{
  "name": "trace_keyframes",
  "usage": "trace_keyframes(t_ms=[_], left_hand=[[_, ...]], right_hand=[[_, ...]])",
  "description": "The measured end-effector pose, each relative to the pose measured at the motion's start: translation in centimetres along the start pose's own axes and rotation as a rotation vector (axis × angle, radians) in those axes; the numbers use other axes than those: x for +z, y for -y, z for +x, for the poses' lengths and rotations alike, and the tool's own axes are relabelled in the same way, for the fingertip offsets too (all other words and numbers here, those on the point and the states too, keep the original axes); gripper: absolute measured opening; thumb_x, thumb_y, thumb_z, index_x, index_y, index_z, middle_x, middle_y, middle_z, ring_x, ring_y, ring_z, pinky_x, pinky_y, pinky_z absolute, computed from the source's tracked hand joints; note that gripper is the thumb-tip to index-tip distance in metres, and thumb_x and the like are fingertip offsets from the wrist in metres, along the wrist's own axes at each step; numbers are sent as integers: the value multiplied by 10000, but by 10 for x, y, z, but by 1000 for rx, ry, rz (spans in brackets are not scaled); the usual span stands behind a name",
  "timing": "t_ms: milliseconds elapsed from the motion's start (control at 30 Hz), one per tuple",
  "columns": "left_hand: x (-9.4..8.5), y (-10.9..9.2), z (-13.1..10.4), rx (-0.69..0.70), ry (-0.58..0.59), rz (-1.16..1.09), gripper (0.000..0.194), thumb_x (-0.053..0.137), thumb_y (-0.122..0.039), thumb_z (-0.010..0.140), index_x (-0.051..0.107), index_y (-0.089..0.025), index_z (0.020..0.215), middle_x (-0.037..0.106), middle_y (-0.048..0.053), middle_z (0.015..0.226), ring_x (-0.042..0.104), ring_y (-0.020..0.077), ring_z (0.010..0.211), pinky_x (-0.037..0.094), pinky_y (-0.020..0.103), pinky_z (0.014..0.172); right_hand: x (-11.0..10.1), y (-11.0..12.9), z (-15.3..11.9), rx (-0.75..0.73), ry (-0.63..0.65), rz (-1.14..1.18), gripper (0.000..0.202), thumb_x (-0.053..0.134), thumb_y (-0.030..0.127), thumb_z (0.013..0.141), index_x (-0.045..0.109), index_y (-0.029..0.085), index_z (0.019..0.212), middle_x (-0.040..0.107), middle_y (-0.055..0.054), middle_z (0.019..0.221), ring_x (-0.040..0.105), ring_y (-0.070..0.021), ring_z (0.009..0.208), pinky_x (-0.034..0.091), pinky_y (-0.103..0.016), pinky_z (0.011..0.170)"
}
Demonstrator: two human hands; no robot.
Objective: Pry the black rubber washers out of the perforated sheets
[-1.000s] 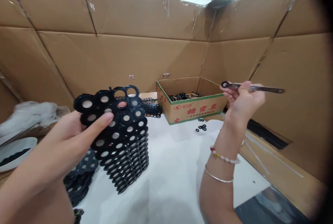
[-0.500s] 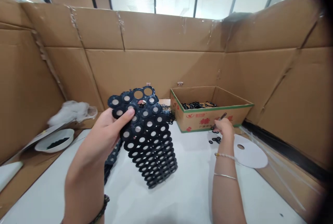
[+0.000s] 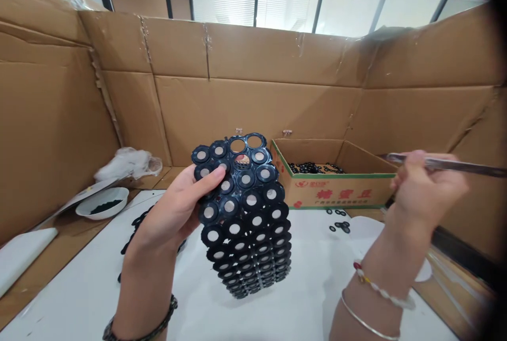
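The left hand pinches the black ring sheet, with its thumb pressed flat on the front and the other fingers behind. The sheet is made of lots of black rings joined together, and most have pale round middles. Near the top, a few rings are see-through holes. The sheet hangs down in front of the person, over the white table. I cannot tell if its bottom touches the table.

The right hand is up on the other side, well apart from the sheet. Its thumb and fingers are closed around a thin metal tool, which lies nearly flat and points left.

Behind the sheet and to its right sits a cardboard box, with small black rings inside. A few loose rings lie on the table in front of it. On the far left, a white bowl holds dark bits, near some crumpled clear plastic.
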State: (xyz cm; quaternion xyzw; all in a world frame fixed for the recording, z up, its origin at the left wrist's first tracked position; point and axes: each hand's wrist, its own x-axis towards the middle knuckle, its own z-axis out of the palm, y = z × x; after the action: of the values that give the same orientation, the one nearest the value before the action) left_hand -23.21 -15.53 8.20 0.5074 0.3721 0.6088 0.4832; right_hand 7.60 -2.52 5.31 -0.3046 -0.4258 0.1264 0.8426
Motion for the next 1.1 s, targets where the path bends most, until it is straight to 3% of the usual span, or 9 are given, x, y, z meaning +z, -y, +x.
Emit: trace_keyframes(t_ms=[33, 133, 200, 300, 400, 600, 700, 833, 1100], left_hand=[[0, 0, -1, 8, 5, 6, 263, 723, -346, 823, 705, -238, 1062, 708, 39, 907, 680, 197, 758, 550, 199, 584], [0, -2, -6, 33, -2, 25, 260, 717, -343, 827, 707, -236, 1064, 705, 43, 912, 679, 209, 777, 568, 221, 614], [1, -3, -9, 36, -21, 37, 263, 708, -346, 834, 703, -244, 1077, 703, 42, 915, 679, 215, 785, 578, 238, 637], [3, -5, -12, 28, -51, 51, 323, 709, -365, 829, 678, -258, 1132, 698, 42, 936, 673, 216, 749, 567, 239, 580], [6, -6, -15, 48, -65, 78, 394, 719, -383, 816, 649, -263, 1185, 696, 48, 961, 671, 227, 755, 560, 243, 560], [9, -3, -17, 123, -51, 129, 402, 716, -329, 836, 623, -289, 1226, 680, 43, 1080, 642, 254, 1012, 567, 294, 842], [10, -2, -14, 115, 64, 104, 413, 739, -285, 822, 624, -310, 1219, 681, 22, 1044, 644, 215, 971, 547, 278, 877], [10, -4, -10, 90, 226, 80, 479, 743, -255, 825, 584, -310, 1274, 656, -8, 802, 598, 115, 679, 514, 168, 663], [8, -4, -9, 90, 212, 127, 449, 701, -190, 854, 583, -313, 1270, 656, -18, 778, 610, 110, 723, 493, 142, 677]], right_hand=[[7, 17, -9, -46, -75, 41, 156, 683, 285, 816, 586, 307, 696, 406, 34, 530, 303, -138, 421, 236, -345, 447], [36, 60, -43, -105, 23, 97, 97, 648, 278, 855, 640, 288, 759, 503, 20, 623, 366, -107, 407, 248, -320, 387], [55, 73, -63, -97, 81, 153, 79, 629, 321, 880, 671, 255, 876, 568, 18, 653, 530, -114, 436, 325, -285, 345], [74, 73, -80, 78, 349, 232, 178, 544, 357, 940, 651, 241, 1022, 637, 24, 599, 630, -137, 483, 461, -250, 400], [80, 67, -87, 218, 660, 298, 209, 510, 374, 957, 649, 227, 908, 659, 18, 598, 613, -104, 481, 484, -215, 458], [79, 82, -96, 293, 1055, 304, 251, 694, 406, 814, 637, 195, 691, 528, 45, 570, 481, -72, 507, 388, -195, 464], [80, 88, -102, 288, 969, 230, 208, 646, 376, 854, 650, 207, 733, 562, 30, 657, 522, -96, 613, 434, -222, 567], [83, 84, -105, 222, 761, 142, 292, 607, 395, 880, 585, 197, 666, 512, 28, 646, 487, -101, 619, 417, -231, 583], [88, 72, -104, 329, 752, 198, 407, 622, 452, 851, 451, 191, 589, 407, 31, 606, 409, -107, 588, 422, -255, 608]])
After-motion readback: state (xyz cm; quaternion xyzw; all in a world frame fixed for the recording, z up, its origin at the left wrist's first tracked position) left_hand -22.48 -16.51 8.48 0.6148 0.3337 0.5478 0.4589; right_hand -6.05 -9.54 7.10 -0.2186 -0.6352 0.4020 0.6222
